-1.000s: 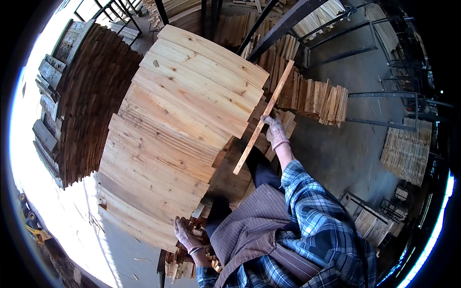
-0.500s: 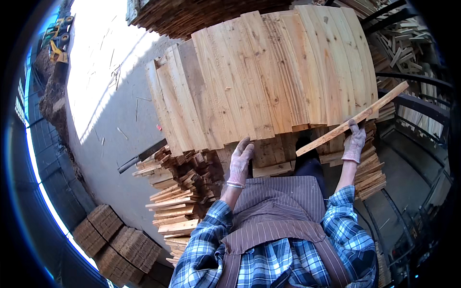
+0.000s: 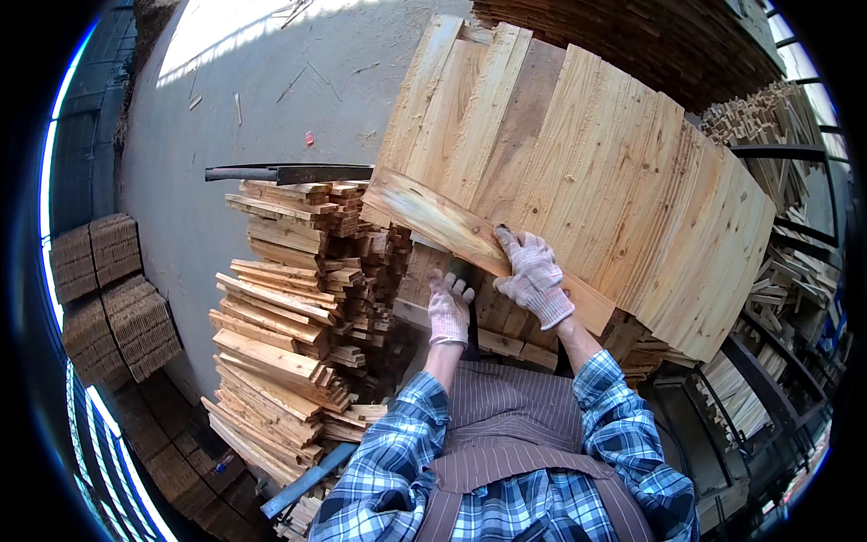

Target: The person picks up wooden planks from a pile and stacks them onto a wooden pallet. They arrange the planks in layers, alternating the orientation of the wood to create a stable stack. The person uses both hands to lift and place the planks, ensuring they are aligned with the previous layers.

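Note:
A long wooden board [image 3: 433,217] lies slantwise across the near edge of a layer of side-by-side planks [image 3: 578,154]. My right hand [image 3: 535,278], in a pale knitted work glove, grips this board from above, the fingers over its far edge. My left hand [image 3: 450,309], gloved too, is just on the near side of the board with its fingers apart and slightly bent. Nothing shows in it, and it looks clear of the wood. Below the near edge, between my hands and the striped apron [image 3: 515,406], more planks [image 3: 506,312] are partly hidden.
A tall stack of short wood pieces [image 3: 280,334] stands at my left, beside a dark metal bar [image 3: 289,173]. Strapped bundles [image 3: 117,289] are farther left. Metal rails [image 3: 777,388] and loose sticks [image 3: 768,262] are at right; a large wood stack [image 3: 623,45] stands behind.
My view has turned left. The board in my right hand has gone from being held up at the right to lying across the planks' near edge. My left hand has come off the planks' edge.

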{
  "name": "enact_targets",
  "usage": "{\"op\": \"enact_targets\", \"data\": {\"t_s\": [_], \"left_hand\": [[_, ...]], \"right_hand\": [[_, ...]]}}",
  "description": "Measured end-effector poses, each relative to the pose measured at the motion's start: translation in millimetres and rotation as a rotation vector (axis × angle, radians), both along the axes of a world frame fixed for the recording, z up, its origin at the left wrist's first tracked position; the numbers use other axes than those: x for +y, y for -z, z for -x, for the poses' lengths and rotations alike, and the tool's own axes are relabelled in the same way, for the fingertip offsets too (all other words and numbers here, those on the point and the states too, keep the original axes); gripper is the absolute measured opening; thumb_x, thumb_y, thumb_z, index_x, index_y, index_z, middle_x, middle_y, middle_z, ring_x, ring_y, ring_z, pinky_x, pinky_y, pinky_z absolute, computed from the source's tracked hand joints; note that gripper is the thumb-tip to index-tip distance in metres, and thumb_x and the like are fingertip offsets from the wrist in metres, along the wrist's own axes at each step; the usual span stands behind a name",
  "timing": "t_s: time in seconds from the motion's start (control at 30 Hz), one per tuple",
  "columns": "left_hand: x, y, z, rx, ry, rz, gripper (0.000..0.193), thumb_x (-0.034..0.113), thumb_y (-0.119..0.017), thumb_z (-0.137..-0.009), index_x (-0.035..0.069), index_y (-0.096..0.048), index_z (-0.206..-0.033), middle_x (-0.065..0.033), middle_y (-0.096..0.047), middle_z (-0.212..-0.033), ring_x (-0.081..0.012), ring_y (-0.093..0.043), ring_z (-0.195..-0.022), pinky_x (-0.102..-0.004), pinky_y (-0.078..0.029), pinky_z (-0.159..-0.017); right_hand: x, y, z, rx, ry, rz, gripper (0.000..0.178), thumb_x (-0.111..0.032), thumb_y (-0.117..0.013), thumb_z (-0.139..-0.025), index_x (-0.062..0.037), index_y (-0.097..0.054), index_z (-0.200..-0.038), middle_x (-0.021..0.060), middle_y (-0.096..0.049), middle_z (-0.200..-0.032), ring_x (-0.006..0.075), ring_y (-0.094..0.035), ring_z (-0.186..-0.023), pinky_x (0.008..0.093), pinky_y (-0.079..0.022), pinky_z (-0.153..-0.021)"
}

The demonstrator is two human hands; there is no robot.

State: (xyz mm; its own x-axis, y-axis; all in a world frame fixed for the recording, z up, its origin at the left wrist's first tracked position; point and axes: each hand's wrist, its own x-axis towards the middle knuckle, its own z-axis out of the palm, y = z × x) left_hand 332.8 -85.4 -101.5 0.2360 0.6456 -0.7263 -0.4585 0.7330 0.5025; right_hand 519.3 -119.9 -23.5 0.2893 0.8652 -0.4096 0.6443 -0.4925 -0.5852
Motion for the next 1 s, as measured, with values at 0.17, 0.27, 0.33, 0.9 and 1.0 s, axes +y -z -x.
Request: {"op": "enact_targets", "data": {"t_s": [0.17, 0.27, 0.33, 0.9, 1.0], "left_hand": [[10, 15, 20, 0.234, -0.171, 0.122, 0.059, 0.066, -0.047, -0.087, 0.019, -0.042, -0.123, -0.0064, -0.046, -0.123, -0.0234, -0.044, -0.104, -0.0384, -0.039, -0.079], [50, 17, 37, 0.297, -0.247, 0.162, 0.069, 0.062, -0.043, -0.090, 0.018, -0.030, -0.142, -0.0063, -0.046, -0.128, -0.0269, -0.047, -0.112, -0.0474, -0.042, -0.087], [83, 24, 32, 0.647, 0.049, -0.005, 0.080, 0.048, -0.054, -0.085, 0.006, -0.018, -0.142, -0.0149, -0.046, -0.128, -0.0270, -0.049, -0.114, -0.0403, -0.045, -0.089], [163, 29, -3, 1.685, 1.035, -0.414, 0.085, -0.006, -0.066, -0.074, -0.005, -0.018, -0.144, -0.0239, -0.052, -0.128, -0.0344, -0.058, -0.110, -0.0305, -0.047, -0.096], [150, 46, 9, 1.710, 0.742, -0.690, 0.086, -0.008, -0.068, -0.072, -0.004, -0.021, -0.144, -0.0255, -0.045, -0.136, -0.0349, -0.050, -0.120, -0.0321, -0.039, -0.105]], "right_hand": [[43, 7, 23, -0.039, -0.107, -0.051, 0.082, -0.028, -0.075, -0.061, -0.0162, -0.044, -0.136, 0.0163, -0.048, -0.119, 0.0352, -0.046, -0.113, 0.0451, -0.036, -0.100], [60, 9, 21, -0.005, -0.083, -0.049, 0.084, -0.028, -0.076, -0.060, -0.0144, -0.044, -0.137, 0.0165, -0.049, -0.120, 0.0357, -0.047, -0.113, 0.0442, -0.037, -0.099], [63, 11, 14, 0.017, -0.035, -0.015, 0.085, -0.027, -0.077, -0.059, -0.0111, -0.044, -0.137, 0.0163, -0.050, -0.121, 0.0356, -0.047, -0.113, 0.0428, -0.040, -0.097], [46, 26, -17, 0.006, 0.087, 0.046, 0.090, -0.029, -0.077, -0.058, -0.0109, -0.042, -0.139, 0.0168, -0.049, -0.122, 0.0356, -0.046, -0.115, 0.0421, -0.037, -0.101], [46, 23, -18, -0.040, 0.023, 0.035, 0.091, -0.026, -0.079, -0.059, -0.0113, -0.041, -0.140, 0.0174, -0.049, -0.121, 0.0351, -0.045, -0.114, 0.0416, -0.038, -0.100]]}}
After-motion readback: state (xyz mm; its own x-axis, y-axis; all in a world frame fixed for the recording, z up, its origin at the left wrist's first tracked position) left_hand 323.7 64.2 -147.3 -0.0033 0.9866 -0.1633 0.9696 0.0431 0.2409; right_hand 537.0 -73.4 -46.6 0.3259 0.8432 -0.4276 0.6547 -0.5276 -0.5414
